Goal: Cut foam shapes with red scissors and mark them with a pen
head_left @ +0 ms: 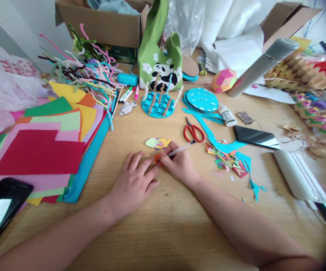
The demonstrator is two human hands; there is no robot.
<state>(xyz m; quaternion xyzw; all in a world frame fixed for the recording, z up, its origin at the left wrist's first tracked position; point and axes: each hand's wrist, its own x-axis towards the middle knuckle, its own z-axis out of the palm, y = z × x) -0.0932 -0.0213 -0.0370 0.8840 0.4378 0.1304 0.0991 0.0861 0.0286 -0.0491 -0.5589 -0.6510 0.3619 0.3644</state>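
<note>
My right hand (179,165) grips a pen (182,147) with a clear barrel and dark end, its tip down on a small orange paper piece (157,157). My left hand (136,180) lies on the wooden table with fingers spread, its fingertips touching or close beside the orange piece. Part of that piece is hidden by my fingers. Just beyond my hands lies a small pile of coloured paper cutouts (153,142), light green, yellow and pink. Red-handled scissors (193,132) rest behind my right hand.
Coloured paper sheets (41,152) and a phone (3,210) lie at left. Behind stand a blue disc with twisted sticks (157,105) and a green panda bag (161,64). At right are paper scraps (227,160), a glue bottle (227,116), a black phone (256,137) and a white power bank (300,175).
</note>
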